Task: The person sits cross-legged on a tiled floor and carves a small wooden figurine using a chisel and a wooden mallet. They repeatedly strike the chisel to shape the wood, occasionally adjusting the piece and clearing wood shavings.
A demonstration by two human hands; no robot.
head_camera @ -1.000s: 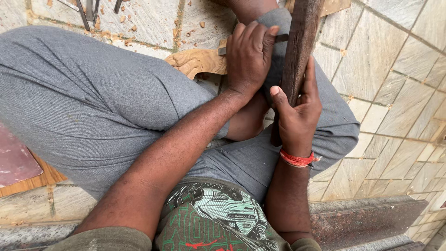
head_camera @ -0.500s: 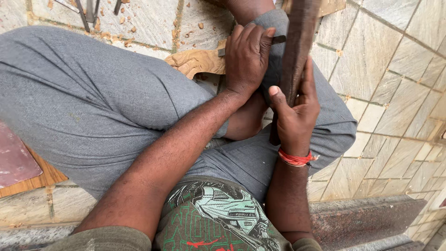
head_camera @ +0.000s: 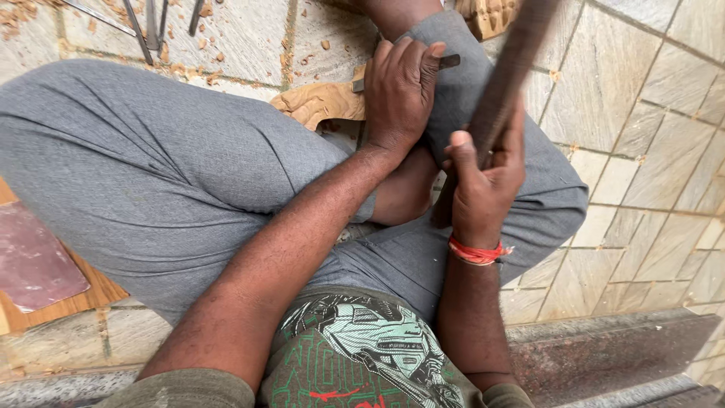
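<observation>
Chisel [head_camera: 447, 62] sits in my left hand [head_camera: 400, 91], fingers wrapped tight round it, dark tip poking out right of my knuckles, over my grey-trousered knee. Right hand [head_camera: 483, 185] is fisted round a dark wooden stick [head_camera: 506, 83], tilted up & to the right, blurred. Carved wood piece [head_camera: 321, 102] lies just left of left hand, touching it. Metal tools [head_camera: 151, 26] on tiled floor [head_camera: 649, 121], far left.

Grey trousers [head_camera: 151, 166]; dark brown wooden stick [head_camera: 506, 75]; red wrist thread [head_camera: 476, 251]; tan carved wood [head_camera: 321, 102]; beige veined tiles [head_camera: 642, 98].
</observation>
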